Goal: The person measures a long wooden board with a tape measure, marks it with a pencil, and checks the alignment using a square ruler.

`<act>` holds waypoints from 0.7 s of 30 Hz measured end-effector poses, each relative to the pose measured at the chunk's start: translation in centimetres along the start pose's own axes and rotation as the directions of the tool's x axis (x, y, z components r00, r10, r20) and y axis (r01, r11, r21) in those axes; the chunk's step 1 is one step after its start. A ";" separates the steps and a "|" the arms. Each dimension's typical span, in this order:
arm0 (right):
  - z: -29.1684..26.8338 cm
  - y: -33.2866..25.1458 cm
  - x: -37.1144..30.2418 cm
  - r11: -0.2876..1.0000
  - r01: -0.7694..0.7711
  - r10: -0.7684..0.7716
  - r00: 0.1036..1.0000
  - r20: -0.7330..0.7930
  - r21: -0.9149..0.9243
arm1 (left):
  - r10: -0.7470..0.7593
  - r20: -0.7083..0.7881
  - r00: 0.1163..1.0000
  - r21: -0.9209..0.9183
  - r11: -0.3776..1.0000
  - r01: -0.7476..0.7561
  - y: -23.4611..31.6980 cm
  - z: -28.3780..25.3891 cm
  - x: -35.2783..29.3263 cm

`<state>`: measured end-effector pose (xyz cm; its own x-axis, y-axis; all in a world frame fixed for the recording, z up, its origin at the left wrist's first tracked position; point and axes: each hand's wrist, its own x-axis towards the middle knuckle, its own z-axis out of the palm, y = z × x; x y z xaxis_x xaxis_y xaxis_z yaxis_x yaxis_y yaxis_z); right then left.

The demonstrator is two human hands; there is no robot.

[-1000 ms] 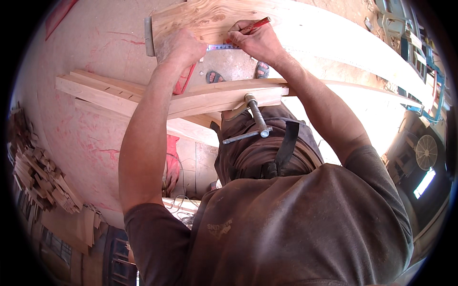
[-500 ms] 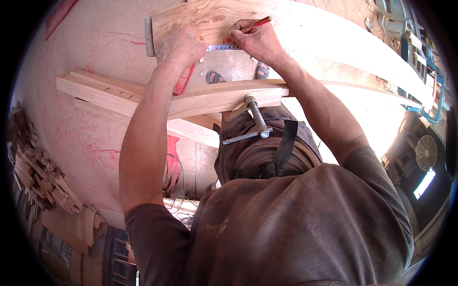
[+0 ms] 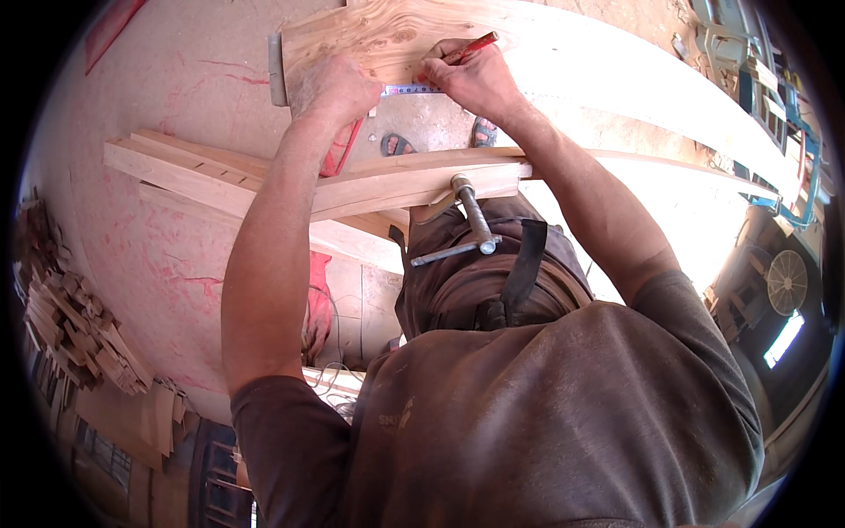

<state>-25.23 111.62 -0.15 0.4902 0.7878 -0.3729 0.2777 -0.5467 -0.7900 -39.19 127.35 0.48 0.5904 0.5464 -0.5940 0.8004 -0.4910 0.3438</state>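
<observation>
A wide wooden board (image 3: 387, 35) with knotty grain lies in front of me. My left hand (image 3: 336, 90) is closed at its near edge, gripping a tape measure (image 3: 407, 89); the strip runs from this hand to the right one along the edge. My right hand (image 3: 471, 77) pinches a red pencil (image 3: 475, 46) and rests at the strip's other end. Its writing tip is hard to make out. A grey metal piece (image 3: 276, 70) stands against the board's left end. Below my left hand shows a red-edged item (image 3: 341, 151), partly covered.
Nearer me, a screw clamp (image 3: 475, 216) grips a curved timber (image 3: 414, 185). More beams (image 3: 185, 172) lie at left. Wood offcuts (image 3: 84, 326) are heaped at far left, a red cloth-like item (image 3: 319, 304) hangs below, and a round fan (image 3: 786, 282) stands at right.
Very little differs. The pencil's upper end has shifted slightly left and down; both hands stay at the board's near edge.
</observation>
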 end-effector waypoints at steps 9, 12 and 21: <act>-0.1 -0.2 0.0 1.000 0.012 -0.011 1.000 -0.012 0.014 | -0.006 0.017 1.000 0.020 1.000 0.006 0.1 -0.1 -0.1; -0.1 -0.5 0.0 0.999 -0.004 0.006 0.999 -0.041 0.046 | -0.005 0.028 1.000 0.009 1.000 0.005 0.0 -0.2 -0.1; -1.0 0.3 0.3 0.942 -0.036 0.116 0.968 -0.223 0.334 | 0.002 0.028 1.000 -0.076 0.997 0.000 0.4 -0.2 -0.1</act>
<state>-24.16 111.39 0.05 0.6911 0.6355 -0.3442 -0.0320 -0.4488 -0.8930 -38.95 127.26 0.84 0.5888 0.5261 -0.6136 0.8061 -0.4378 0.3982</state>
